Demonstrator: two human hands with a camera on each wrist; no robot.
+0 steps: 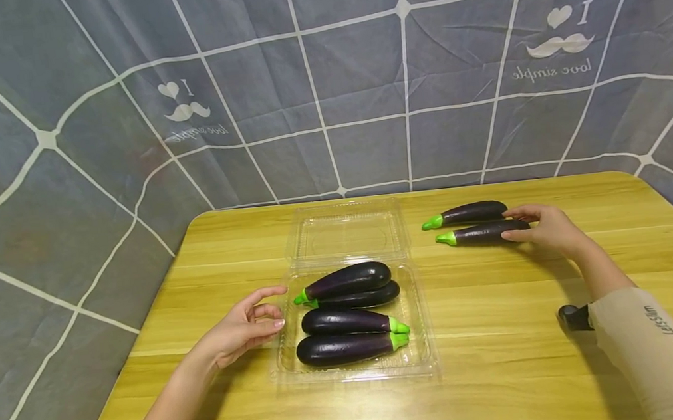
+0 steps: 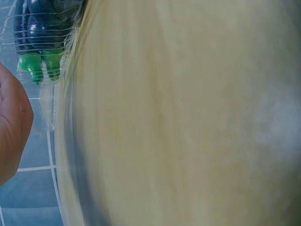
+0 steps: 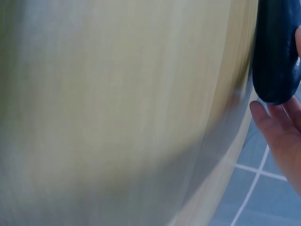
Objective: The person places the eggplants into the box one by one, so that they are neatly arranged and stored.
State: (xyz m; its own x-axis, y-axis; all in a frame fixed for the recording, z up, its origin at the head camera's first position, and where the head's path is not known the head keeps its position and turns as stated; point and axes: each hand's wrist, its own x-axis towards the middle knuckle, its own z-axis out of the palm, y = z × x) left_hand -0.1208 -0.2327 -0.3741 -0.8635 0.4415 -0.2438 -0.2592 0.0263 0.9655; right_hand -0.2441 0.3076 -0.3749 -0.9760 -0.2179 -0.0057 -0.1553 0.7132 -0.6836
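Observation:
At the back right of the table, my right hand (image 1: 545, 228) holds the blunt end of the nearer eggplant (image 1: 477, 234), thumb on the near side and fingers behind it. In the right wrist view that eggplant (image 3: 276, 52) hides part of the fingers. A second loose eggplant (image 1: 473, 212) lies just behind it, its green stem also pointing left. My left hand (image 1: 244, 325) is beside the left rim of a clear plastic clamshell container (image 1: 415, 310), fingers loosely bent and apart. Several eggplants (image 1: 348, 348) lie in the container's base, some stems left, others right.
The container's clear lid (image 1: 347, 232) is folded back flat behind its base. All of it rests on a wood-grain table (image 1: 493, 356) with rounded back corners. A grey grid-patterned curtain (image 1: 361, 81) hangs behind the table and along its sides.

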